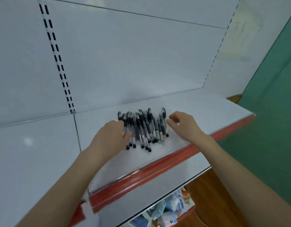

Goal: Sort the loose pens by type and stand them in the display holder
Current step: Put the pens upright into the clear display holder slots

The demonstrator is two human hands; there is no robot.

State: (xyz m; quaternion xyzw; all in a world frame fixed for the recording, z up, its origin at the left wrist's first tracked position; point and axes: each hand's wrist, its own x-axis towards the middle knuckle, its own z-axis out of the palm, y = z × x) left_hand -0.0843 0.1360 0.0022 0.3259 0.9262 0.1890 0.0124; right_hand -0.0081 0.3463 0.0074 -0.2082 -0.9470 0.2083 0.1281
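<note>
Sorting looks barely begun: pens (143, 128) lie heaped on the shelf (43, 153), no holder in sight. Left hand (111, 136) touches the heap's left edge, and I can't tell whether its fingers pinch anything. Right hand (182, 124) hovers just beside the heap, fingers loosely curled, empty. Next, single out one type.

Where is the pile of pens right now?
Head view, centre: the pens lie bunched on the white shelf behind its red front edge, between the left hand, touching them, and the right hand.

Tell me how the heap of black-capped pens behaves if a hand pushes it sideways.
The heap of black-capped clear plastic pens probably scatters, not moving as one: the pens lie loose and crossed. Slim barrels likely roll on the smooth white shelf, maybe toward its red edge.
</note>
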